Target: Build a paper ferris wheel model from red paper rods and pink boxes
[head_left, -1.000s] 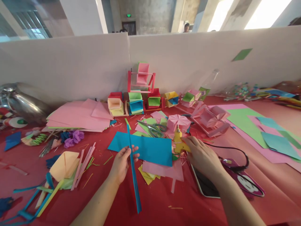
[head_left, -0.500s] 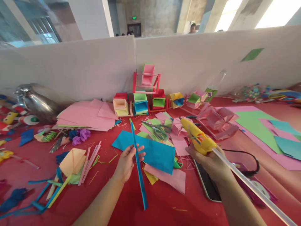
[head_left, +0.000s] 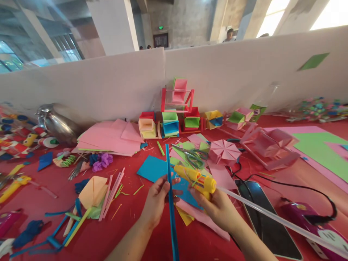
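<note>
Upright in my left hand point(head_left: 157, 199) is a narrow folded blue paper strip point(head_left: 172, 214), pinched between thumb and fingers near its middle. My right hand point(head_left: 214, 206) grips a yellow hot glue gun point(head_left: 197, 179) with a long clear glue stick trailing from its back end. The gun's nozzle points left, close to the strip; I cannot tell whether they touch. Behind both hands lies a blue paper sheet point(head_left: 152, 168), partly covered. A pink paper piece point(head_left: 202, 217) and a yellow paper piece point(head_left: 185, 216) lie beneath.
Green-handled scissors point(head_left: 194, 156) rest on paper scraps. Folded paper boxes point(head_left: 170, 125) line the white partition point(head_left: 108, 83). At right are a phone point(head_left: 269, 217), a black cable and a purple power strip point(head_left: 312, 221). Pink strips point(head_left: 112, 195) and a second glue gun point(head_left: 13, 186) lie left.
My right hand has brought the glue gun left and down toward the strip, uncovering the phone and a pink folded paper shape. The view has shifted a little.
</note>
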{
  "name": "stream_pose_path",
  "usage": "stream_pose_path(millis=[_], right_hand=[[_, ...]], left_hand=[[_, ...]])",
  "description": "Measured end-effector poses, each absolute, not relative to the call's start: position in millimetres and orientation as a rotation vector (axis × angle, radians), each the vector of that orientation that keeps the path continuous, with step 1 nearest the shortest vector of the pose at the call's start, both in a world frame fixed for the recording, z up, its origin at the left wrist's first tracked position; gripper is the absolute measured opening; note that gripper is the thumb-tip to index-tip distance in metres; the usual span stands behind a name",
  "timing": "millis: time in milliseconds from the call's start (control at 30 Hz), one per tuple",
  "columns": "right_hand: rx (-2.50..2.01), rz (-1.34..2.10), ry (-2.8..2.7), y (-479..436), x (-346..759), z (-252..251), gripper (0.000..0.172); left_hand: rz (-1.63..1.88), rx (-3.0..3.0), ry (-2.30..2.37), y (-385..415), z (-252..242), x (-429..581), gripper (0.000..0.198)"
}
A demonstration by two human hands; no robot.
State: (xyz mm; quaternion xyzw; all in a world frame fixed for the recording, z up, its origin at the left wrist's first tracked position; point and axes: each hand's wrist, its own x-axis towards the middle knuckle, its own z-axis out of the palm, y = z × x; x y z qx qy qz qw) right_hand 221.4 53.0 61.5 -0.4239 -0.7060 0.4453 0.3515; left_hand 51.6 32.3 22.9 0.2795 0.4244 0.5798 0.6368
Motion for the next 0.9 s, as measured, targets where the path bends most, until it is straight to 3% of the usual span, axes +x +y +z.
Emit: stream_pose_path(millis=[367, 700, 900], right_hand=[[-1.152, 1.091, -1.985, 49.9, 223.9, 65.6, 0.028], [-1.2, 0.978, -2.009, 53.4, 227.4, 63.9, 0.033], [-1.265, 0.919, -1.978, 55.8, 227.2, 67.8, 0.036]], left_hand=[[1.353, 0.628, 1.049, 31.9, 27.9, 52.6, 0.057], [1.294, 0.73, 1.01, 29.8, 26.1, 51.7, 0.051], [1.26, 0.718, 1.003, 26.9, 28.0, 53.9, 0.059]])
